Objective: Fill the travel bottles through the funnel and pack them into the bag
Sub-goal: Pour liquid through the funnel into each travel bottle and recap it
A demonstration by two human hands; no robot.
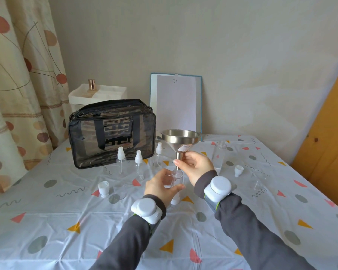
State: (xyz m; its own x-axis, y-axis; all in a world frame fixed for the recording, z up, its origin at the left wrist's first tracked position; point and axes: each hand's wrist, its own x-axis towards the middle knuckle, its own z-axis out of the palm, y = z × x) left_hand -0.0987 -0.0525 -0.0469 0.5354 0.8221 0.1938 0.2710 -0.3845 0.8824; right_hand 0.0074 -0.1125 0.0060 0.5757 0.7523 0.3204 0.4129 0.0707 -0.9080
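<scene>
Steadying a small clear plastic travel bottle (177, 179) in our left hand (160, 185), whose fingers curl round its body, we pinch the narrow spout of the wide stainless-steel funnel (180, 138) between the thumb and fingers of our right hand (196, 165). The spout tip sits at, or just inside, the bottle's threaded neck; which of the two we cannot tell. We judge the task to be near its start: the funnel is barely seated, no liquid shows in its bowl, and the bottle looks empty, though clear plastic makes that hard to be sure of. Three clear spray bottles with white pump tops (139, 162) stand in a loose row on the patterned tablecloth (242, 221), just in front of the black-trimmed transparent zip bag (111, 131), which stands upright behind them; we see nothing packed inside it. A white screw cap (102, 189) lies to the left of our hands and another white cap (238, 170) to the right, both off their bottles, and a taller clear open container (220, 151) stands behind the right hand. Left to do, as we read it: pour through the funnel, fill the bottles, cap each one, open the bag and pack them.
</scene>
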